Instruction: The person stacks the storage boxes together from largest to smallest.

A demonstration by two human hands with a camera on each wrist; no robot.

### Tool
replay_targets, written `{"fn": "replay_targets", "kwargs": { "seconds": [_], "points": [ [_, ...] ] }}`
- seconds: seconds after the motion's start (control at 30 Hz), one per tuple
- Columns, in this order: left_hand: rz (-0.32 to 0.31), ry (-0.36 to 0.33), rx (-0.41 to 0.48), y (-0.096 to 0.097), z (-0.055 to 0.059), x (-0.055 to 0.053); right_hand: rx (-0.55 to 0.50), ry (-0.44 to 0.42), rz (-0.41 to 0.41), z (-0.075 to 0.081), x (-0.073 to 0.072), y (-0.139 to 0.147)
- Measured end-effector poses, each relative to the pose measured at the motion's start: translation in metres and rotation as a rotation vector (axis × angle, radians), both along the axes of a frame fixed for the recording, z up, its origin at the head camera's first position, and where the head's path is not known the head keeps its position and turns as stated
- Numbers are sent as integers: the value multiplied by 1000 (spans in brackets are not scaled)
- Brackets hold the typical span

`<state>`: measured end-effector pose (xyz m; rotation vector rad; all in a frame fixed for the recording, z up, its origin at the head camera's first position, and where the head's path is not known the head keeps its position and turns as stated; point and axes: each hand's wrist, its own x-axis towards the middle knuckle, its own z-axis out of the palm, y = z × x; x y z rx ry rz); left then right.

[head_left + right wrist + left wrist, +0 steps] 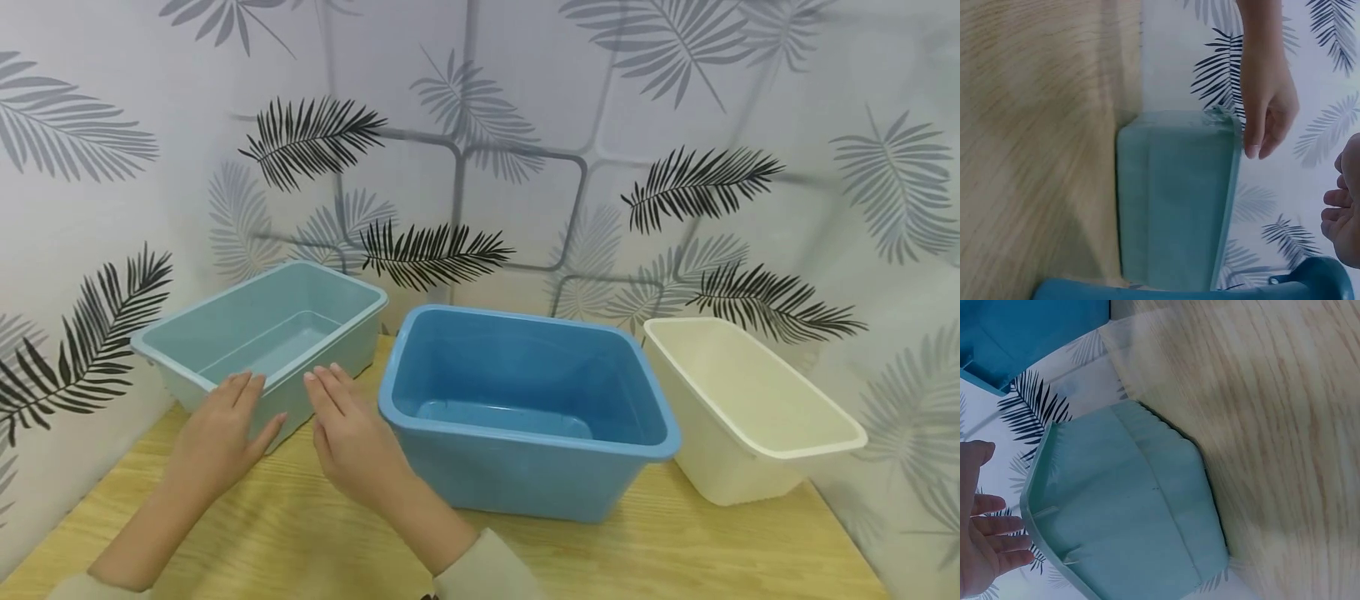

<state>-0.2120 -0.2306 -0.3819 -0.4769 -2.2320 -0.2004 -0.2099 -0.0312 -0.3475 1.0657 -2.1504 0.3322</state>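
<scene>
My left hand (217, 437) is at the near side of a pale green plastic tub (356, 343), fingers extended by its rim. Whether the fingertips touch the rim I cannot tell. To the right, my right hand (360, 446) hovers near the same tub's right side, fingers together and nothing held. The left wrist view has the left hand (985, 537) with spread, empty fingers beside the tub's rim. In the right wrist view the right hand (1344, 206) is partly cut off by the frame edge. The tub's inside shows nothing in it.
A blue tub (510, 475) stands in the middle of the wooden table (285, 533), close to my right forearm. A cream tub (712, 458) sits at its right. Behind them hangs a leaf-patterned cloth (525, 108).
</scene>
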Motion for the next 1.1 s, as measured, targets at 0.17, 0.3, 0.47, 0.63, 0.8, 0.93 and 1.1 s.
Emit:
{"fn": "replay_targets", "kwargs": {
  "seconds": [0.17, 0.3, 0.47, 0.63, 0.8, 0.93, 1.1],
  "points": [
    [54, -76, -19, -4, -3, 3, 138, -31, -61, -6, -7, -14],
    [93, -134, -37, -5, -3, 4, 182, -99, -81, -11, -14, -21],
    [117, -173, -52, -4, -1, 4, 165, -302, -88, -19, -26, -29],
    [109, -165, -58, -3, -1, 3, 196, -407, -129, -27, -33, -35],
    [93, -157, -44, -1, -1, 3, 255, -366, -160, -30, -36, -39],
    [106, -210, -21, 1, 0, 5, 298, -337, -165, -28, -37, -41],
    [115, -245, 3, 4, 1, 10, 322, -371, -155, -26, -38, -43]
  ]
}}
